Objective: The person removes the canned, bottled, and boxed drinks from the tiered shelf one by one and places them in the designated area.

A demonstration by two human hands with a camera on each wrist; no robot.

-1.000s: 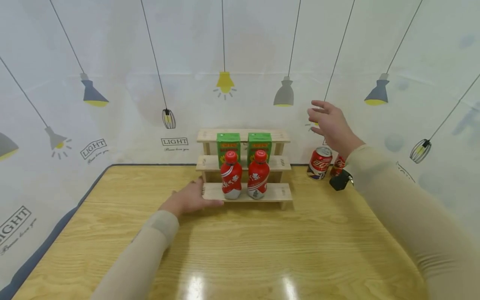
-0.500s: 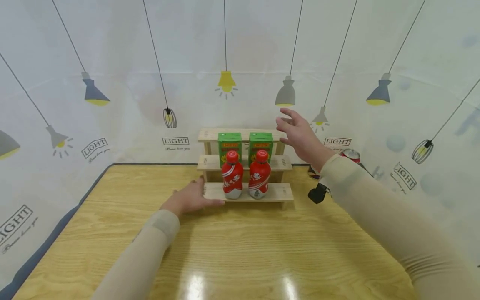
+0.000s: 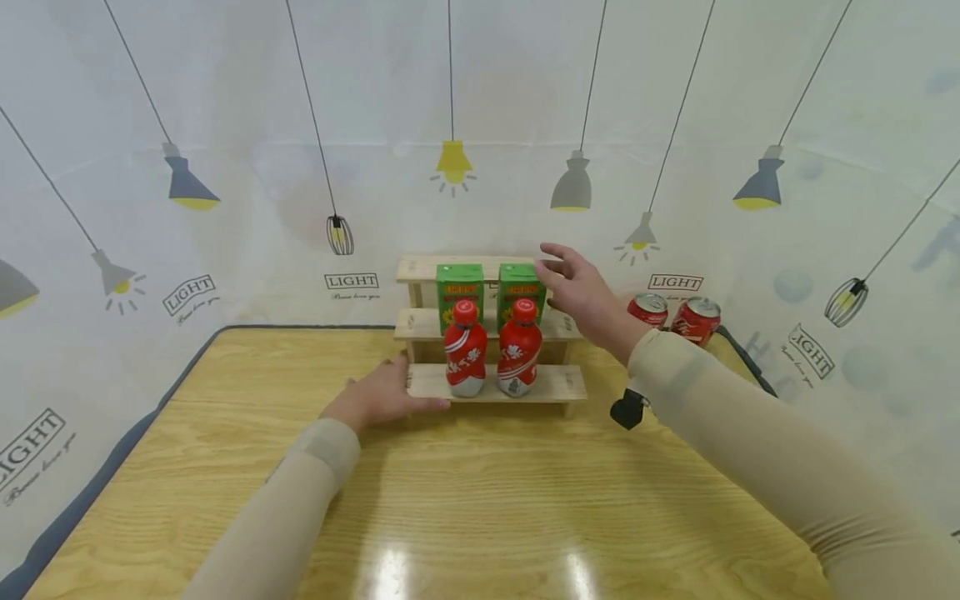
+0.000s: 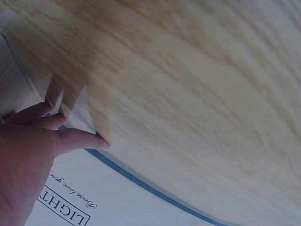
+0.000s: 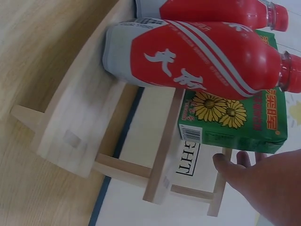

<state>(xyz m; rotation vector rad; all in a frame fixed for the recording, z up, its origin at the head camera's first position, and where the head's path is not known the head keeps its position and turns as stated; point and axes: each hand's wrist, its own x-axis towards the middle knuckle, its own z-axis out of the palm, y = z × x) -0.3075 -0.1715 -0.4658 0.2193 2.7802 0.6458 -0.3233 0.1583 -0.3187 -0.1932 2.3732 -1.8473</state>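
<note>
A three-step wooden shelf [image 3: 564, 382] stands at the back of the table. My left hand [image 3: 381, 395] grips the left end of its lowest step, thumb along the front and fingers behind. Two red bottles [image 3: 466, 360] stand on that step. Behind them, two green drink cartons [image 3: 461, 292] are upright on the middle step. My right hand [image 3: 588, 298] is beside the right carton [image 3: 516, 279], fingers loosely bent and holding nothing. The right wrist view has the thumb and fingertips close to the edge of the green carton [image 5: 235, 120]; whether they touch it I cannot tell.
Two red soda cans [image 3: 696, 320] stand at the back right, partly hidden by the right wrist and sleeve. A wall cloth printed with lamps rises behind the wooden table [image 3: 480, 500]. A small black device [image 3: 627, 410] hangs under the right wrist.
My right hand has moved left and down, from above the cans to beside the right carton. The left hand keeps its place on the shelf.
</note>
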